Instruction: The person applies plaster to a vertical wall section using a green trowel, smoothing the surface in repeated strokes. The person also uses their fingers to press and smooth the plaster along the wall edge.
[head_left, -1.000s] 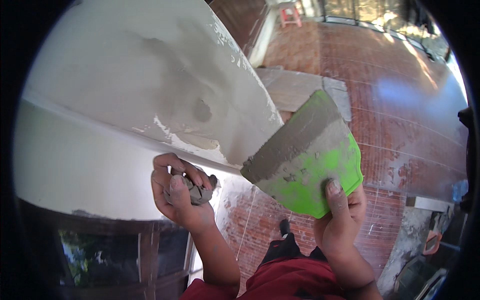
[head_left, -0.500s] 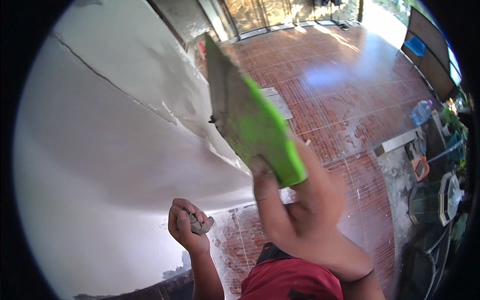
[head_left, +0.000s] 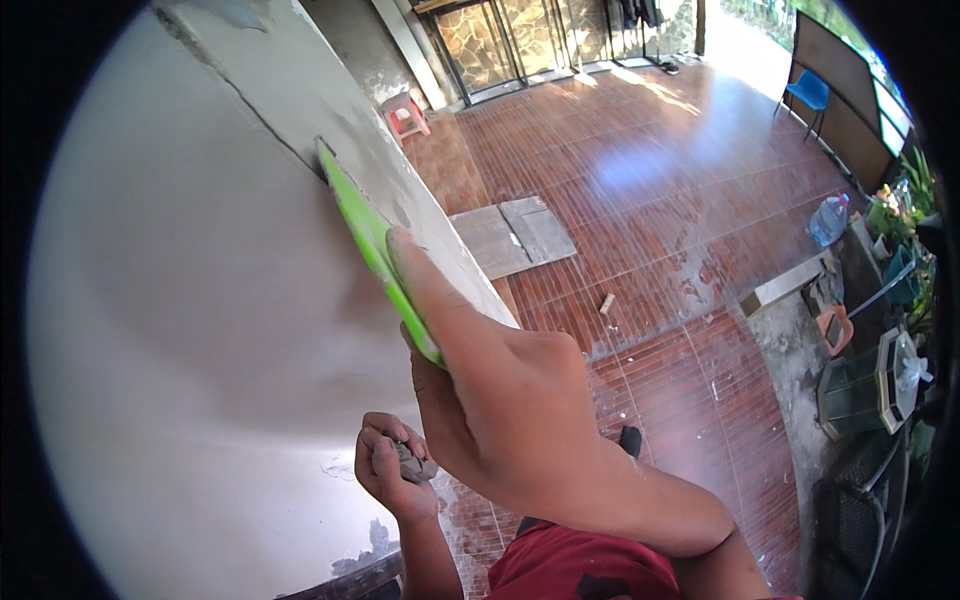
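Note:
My right hand point(head_left: 500, 400) grips a flat green plastic spreader point(head_left: 360, 225), seen nearly edge-on and reaching up to the pale plastered wall point(head_left: 170, 300). Its tip is at a long dark crack point(head_left: 262, 123) beside rough grey patches near the wall's edge. Lower down, beside the wall, my left hand point(head_left: 385, 460) is closed round a lump of grey compound point(head_left: 415, 465); part of it is behind my right hand.
A red-brown tiled floor point(head_left: 690, 260) holds a grey board point(head_left: 530, 240) and a red stool point(head_left: 405, 115). At the right are a blue chair point(head_left: 808, 92), a water bottle point(head_left: 828, 220), a low concrete ledge point(head_left: 780, 285), plants and a glass container point(head_left: 860, 385); gated openings stand behind.
My right hand and spreader have swung left and turned edge-on, from over the floor to the wall crack. My left hand is lower in view. The view has shifted, showing more of the room.

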